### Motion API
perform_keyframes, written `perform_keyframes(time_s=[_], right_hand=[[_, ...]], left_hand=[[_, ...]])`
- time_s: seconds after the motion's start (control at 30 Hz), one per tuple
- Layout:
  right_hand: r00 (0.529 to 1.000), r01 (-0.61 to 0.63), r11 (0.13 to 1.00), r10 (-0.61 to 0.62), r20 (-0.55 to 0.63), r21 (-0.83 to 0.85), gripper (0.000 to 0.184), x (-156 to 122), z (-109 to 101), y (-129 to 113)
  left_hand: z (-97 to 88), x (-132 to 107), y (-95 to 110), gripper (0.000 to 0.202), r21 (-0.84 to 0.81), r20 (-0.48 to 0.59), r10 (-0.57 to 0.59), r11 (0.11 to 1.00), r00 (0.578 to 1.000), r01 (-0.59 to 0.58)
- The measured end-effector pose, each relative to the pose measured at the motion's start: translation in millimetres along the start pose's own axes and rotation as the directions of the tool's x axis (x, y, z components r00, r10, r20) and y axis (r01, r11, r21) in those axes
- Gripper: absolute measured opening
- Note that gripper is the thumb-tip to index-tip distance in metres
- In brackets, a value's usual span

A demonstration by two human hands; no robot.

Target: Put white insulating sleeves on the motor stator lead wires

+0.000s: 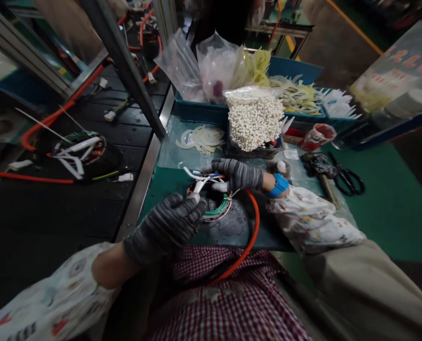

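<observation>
A round motor stator with copper and green windings lies on a dark pad at the near edge of the green bench. My left hand, in a grey striped glove, pinches white sleeved wires at the stator's left rim. My right hand, gloved too and wearing a blue wrist strap, grips the wire bundle at the stator's far rim. An orange cable runs from the stator down toward my lap.
A bag of small white parts and blue trays with bags and white strips stand behind. A hammer and scissors lie to the right. Another stator with an orange cable sits on the dark conveyor at left.
</observation>
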State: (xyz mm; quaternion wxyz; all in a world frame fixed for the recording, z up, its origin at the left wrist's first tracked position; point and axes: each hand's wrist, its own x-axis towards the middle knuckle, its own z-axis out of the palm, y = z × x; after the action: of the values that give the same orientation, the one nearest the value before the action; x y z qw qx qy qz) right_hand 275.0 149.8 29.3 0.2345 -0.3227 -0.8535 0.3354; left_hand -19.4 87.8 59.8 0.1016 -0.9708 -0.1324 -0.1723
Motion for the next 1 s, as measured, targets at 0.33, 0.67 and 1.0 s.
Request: perform_keyframes(time_s=[0.33, 0.67, 1.0], right_hand=[[0.808, -0.403, 0.741, 0.012, -0.590, -0.537, 0.034, 0, -61, -20], [0.766, -0.396, 0.825, 0.055, -0.641, -0.403, 0.013, 14, -59, -11], [0.700, -0.265, 0.960, 0.255, -0.667, 0.089, 0.003, -80, 3, -104]], left_hand=[[42.5, -14, -28, 0.011, -0.197, -0.176, 0.036, 0.978, 0.984, -0.071], [76.1, -4, 31, 0.023, -0.175, -0.324, -0.381, 0.924, 0.866, 0.341], [75.7, -6, 32, 0.018, -0.179, -0.254, -0.413, 0.908, 0.874, 0.378]])
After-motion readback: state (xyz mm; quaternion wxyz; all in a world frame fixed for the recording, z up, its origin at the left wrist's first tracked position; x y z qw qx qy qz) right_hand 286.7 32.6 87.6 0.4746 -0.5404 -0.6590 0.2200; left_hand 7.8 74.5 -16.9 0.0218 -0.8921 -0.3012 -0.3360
